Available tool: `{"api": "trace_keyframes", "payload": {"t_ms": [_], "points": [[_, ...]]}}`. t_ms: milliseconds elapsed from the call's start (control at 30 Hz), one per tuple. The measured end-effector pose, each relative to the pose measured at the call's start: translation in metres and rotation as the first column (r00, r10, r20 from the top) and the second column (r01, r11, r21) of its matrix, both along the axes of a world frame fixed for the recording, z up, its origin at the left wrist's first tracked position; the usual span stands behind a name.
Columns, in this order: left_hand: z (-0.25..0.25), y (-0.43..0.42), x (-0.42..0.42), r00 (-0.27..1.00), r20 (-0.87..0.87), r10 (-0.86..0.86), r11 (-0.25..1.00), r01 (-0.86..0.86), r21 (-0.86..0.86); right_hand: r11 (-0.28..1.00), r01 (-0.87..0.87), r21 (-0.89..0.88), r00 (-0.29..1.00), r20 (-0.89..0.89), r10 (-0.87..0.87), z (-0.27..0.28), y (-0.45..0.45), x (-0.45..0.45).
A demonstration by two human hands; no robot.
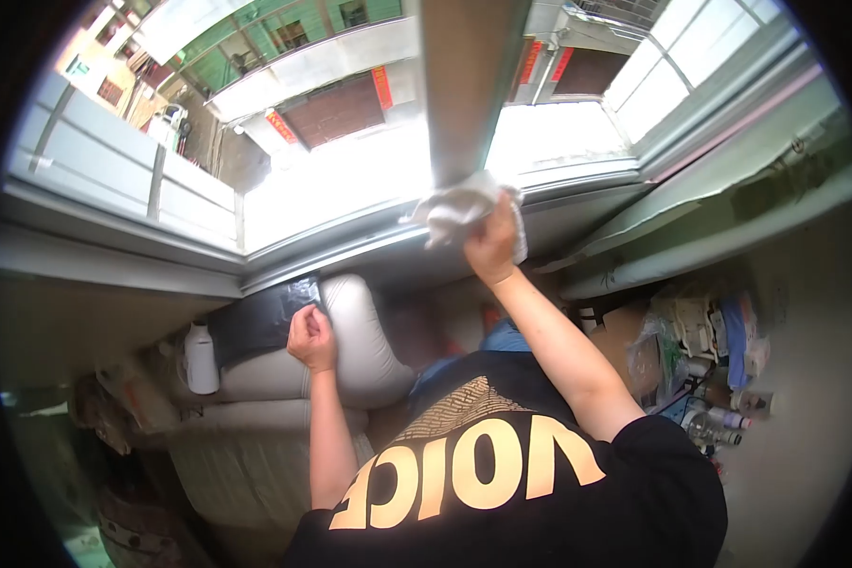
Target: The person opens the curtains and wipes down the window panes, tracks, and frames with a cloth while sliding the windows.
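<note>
My right hand (494, 244) is closed around a white cloth (459, 210), holding it at the bottom of the upright window post (469, 95), where the post meets the lower frame. The cloth is bunched and a little blurred. My left hand (312, 338) is curled into a loose fist with nothing visible in it. It hovers in front of the pale sofa arm (362, 331) and a shiny black sheet or bag (267, 322), below the window sill. I cannot tell whether it touches either.
A white bottle (201, 360) stands on the sofa (256, 454) at the left. The metal window track (341, 241) runs across in front of me. At the right are a cardboard box (625, 346), plastic bags (667, 341) and several bottles (715, 426). A street lies outside the glass.
</note>
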State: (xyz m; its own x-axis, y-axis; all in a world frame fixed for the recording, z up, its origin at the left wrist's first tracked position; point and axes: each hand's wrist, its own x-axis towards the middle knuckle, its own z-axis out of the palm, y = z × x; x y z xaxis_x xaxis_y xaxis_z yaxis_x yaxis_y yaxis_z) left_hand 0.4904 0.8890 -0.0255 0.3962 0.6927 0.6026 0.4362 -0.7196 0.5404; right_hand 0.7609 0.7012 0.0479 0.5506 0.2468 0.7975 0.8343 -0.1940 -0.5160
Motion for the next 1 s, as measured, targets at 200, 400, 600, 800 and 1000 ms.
{"api": "trace_keyframes", "payload": {"t_ms": [200, 400, 600, 800, 1000], "points": [[0.000, -0.002, -0.001, 0.998, -0.052, 0.037, 0.998, -0.039, -0.043, 0.914, -0.041, -0.403, 0.994, 0.079, 0.079, -0.012, -0.035, 0.021], [0.003, -0.003, -0.001, 0.997, -0.063, 0.038, 0.998, -0.042, -0.054, 0.933, 0.099, -0.346, 0.993, 0.099, -0.069, -0.031, -0.092, 0.083], [0.004, -0.004, 0.001, 0.994, -0.086, 0.071, 0.996, -0.076, -0.047, 0.936, 0.253, -0.243, 0.964, -0.024, -0.266, -0.031, -0.157, 0.157], [0.004, -0.002, 0.002, 0.992, -0.100, 0.080, 0.997, -0.081, -0.002, 0.903, 0.409, -0.132, 0.875, -0.225, -0.429, -0.030, -0.191, 0.198], [0.022, -0.006, 0.008, 0.973, -0.191, 0.132, 0.982, -0.154, -0.107, 0.900, 0.392, 0.192, 0.883, -0.352, -0.310, 0.007, -0.160, 0.183]]}}
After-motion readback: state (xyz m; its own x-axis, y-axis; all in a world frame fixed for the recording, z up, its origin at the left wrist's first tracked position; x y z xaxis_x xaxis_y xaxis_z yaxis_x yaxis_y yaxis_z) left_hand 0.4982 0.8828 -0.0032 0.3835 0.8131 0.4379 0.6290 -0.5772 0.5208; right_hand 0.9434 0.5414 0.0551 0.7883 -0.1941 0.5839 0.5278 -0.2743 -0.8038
